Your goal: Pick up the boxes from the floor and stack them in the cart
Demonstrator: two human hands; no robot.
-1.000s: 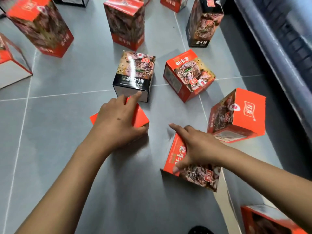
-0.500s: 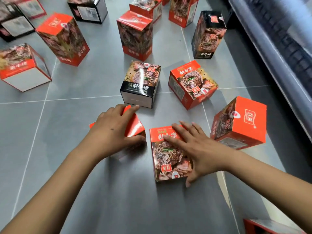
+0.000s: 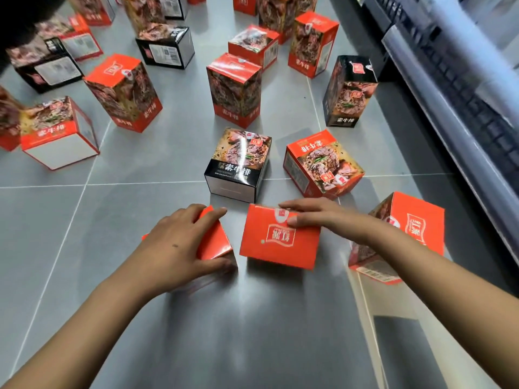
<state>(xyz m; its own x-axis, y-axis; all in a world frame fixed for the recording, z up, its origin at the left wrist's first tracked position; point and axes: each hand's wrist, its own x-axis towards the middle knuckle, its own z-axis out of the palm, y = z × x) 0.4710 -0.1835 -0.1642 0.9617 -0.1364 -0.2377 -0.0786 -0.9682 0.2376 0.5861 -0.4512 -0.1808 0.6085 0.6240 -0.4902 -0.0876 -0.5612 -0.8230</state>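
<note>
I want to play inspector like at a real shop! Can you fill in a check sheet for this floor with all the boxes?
Surface: grey tiled floor, glossy, with pale grout lines.
Job's things: many red and black boxes, some upright, some lying down. The cart is not in view.
Left hand: wrapped over the left red box, thumb on its near side.
Right hand: fingers over the far edge of the right red box, which shows its plain logo face.
Clutter: black box and a tilted red box just beyond the hands.
Cables: nothing seen.
Surroundings: grey shelf unit along the right side.
</note>
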